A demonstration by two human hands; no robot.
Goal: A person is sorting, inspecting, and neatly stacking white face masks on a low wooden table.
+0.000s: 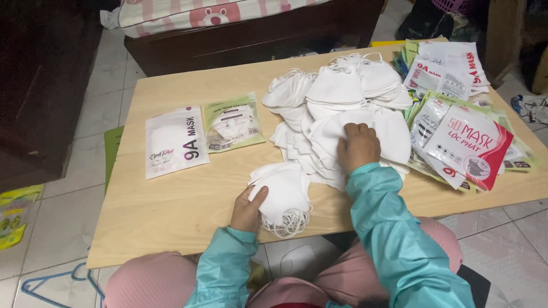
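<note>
White mask stack (pixel 283 194) gripped in left hand (pixel 247 210), right hand (pixel 358 146) pinching mask pile (pixel 342 114)

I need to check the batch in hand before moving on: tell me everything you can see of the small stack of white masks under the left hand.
The small stack of white masks lies near the front edge of the wooden table, apart from the large pile. The masks are folded, soft fabric by the look, fanned slightly, with thin white ear loops bunched in a tangle at the stack's near end. The left hand holds its lower left side, thumb on top. The right hand rests on the large pile, not on this stack.
</note>
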